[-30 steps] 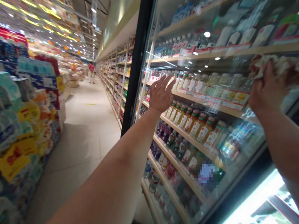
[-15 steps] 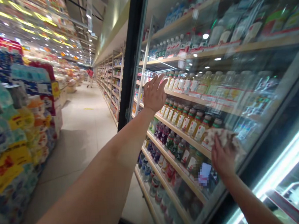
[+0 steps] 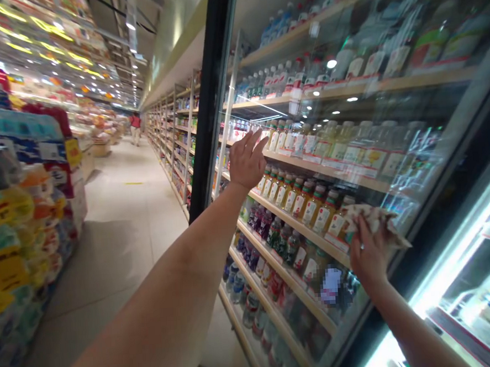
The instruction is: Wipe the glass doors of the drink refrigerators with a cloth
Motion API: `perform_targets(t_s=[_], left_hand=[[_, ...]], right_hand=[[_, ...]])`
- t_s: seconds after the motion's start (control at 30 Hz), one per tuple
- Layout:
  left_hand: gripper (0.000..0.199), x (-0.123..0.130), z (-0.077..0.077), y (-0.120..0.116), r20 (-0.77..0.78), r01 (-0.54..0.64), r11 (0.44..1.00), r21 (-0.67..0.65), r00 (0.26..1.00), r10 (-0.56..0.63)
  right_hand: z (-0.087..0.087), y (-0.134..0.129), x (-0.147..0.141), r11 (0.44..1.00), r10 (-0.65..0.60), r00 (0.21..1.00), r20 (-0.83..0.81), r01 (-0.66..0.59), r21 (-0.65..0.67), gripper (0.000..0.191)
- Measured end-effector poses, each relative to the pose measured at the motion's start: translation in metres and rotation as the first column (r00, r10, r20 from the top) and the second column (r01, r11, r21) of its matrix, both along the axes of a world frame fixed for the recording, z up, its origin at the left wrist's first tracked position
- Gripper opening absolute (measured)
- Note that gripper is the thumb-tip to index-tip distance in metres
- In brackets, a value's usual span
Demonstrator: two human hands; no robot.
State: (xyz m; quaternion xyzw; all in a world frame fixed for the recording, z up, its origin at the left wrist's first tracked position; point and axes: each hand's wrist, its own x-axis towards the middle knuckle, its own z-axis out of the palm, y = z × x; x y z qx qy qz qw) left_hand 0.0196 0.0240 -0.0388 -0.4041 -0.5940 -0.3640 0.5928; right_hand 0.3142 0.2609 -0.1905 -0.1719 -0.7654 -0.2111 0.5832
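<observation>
A tall glass door [image 3: 389, 100] with a black frame [image 3: 212, 97] stands in front of me at a slant. My left hand [image 3: 247, 162] is raised near the frame side of the glass, its fingers spread and nothing in it. Lower on the right, my right hand [image 3: 369, 248] presses a crumpled, pale cloth [image 3: 369, 217] with brown marks against the glass. A ring shows on one of its fingers. Through the pane I see shelves of bottles, among them a row of yellow drink bottles [image 3: 311, 210] just left of the cloth.
Stacked packaged goods [image 3: 22, 208] with yellow signs line the left side. A pale tiled aisle [image 3: 126, 213] runs into the distance, where a person in red [image 3: 134, 126] stands. Long shelving [image 3: 179, 132] follows the wall. At lower right is a lit cooler interior [image 3: 476, 296].
My right hand and the cloth have shifted slightly right on the glass. My left hand stays spread near the frame. The whole view has drifted a little left.
</observation>
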Motion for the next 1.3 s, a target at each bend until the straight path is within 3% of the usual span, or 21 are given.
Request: perform_targets(t_s=[0.07,0.13,0.27,0.33,0.4,0.53,0.6,0.73,0.8,0.97,1.17,1.3], left_hand=[[0.047,-0.002,0.0,0.0,-0.026,0.01,1.0,0.017,1.0,-0.009],[0.047,-0.004,0.0,0.0,-0.058,0.016,0.999,0.034,0.998,-0.014],[0.046,-0.007,0.001,0.002,-0.082,0.01,0.998,0.059,0.997,-0.005],[0.047,-0.006,0.001,0.002,-0.061,0.021,0.998,0.052,0.998,-0.018],[0.048,-0.005,0.001,0.001,-0.039,0.034,0.999,0.036,0.999,-0.033],[0.051,-0.003,0.0,0.001,-0.034,0.008,0.999,0.038,0.999,-0.007],[0.052,-0.003,0.0,0.0,-0.033,0.0,0.999,0.038,0.999,0.001],[0.051,0.0,0.0,0.0,-0.013,0.027,0.999,0.024,1.0,-0.026],[0.051,0.001,0.0,-0.001,-0.012,0.026,0.999,0.027,1.0,-0.025],[0.051,0.003,0.001,-0.003,-0.062,-0.023,0.999,0.043,0.998,0.026],[0.049,0.007,0.001,-0.009,-0.044,-0.043,0.998,0.038,0.998,0.044],[0.049,0.011,0.0,-0.012,-0.055,-0.038,0.998,0.04,0.998,0.04]], right_hand=[[-0.019,-0.009,-0.008,0.998,-0.056,0.997,0.049,0.055,0.023,0.065],[-0.02,-0.017,-0.016,0.993,-0.114,0.988,0.1,0.114,0.014,0.066],[0.014,-0.03,-0.026,0.986,-0.138,0.989,0.061,0.143,-0.087,0.057],[0.018,-0.037,-0.029,0.985,-0.128,0.992,0.021,0.13,-0.113,0.057],[-0.001,-0.042,-0.032,0.987,-0.121,0.992,0.027,0.123,-0.098,0.063],[-0.063,-0.051,-0.03,0.991,-0.129,0.973,0.193,0.133,-0.008,0.077],[-0.078,-0.051,-0.025,0.99,-0.127,0.957,0.262,0.138,-0.022,0.078],[-0.067,-0.043,-0.015,0.98,-0.138,0.978,0.157,0.158,-0.124,0.072],[-0.063,-0.041,-0.011,0.984,-0.132,0.987,0.095,0.142,-0.106,0.073],[-0.065,-0.048,-0.011,0.992,-0.108,0.974,0.197,0.118,-0.04,0.078],[-0.029,-0.058,-0.032,0.989,-0.122,0.983,0.139,0.132,-0.063,0.073],[-0.025,-0.066,-0.041,0.992,-0.112,0.983,0.145,0.12,-0.044,0.075]])
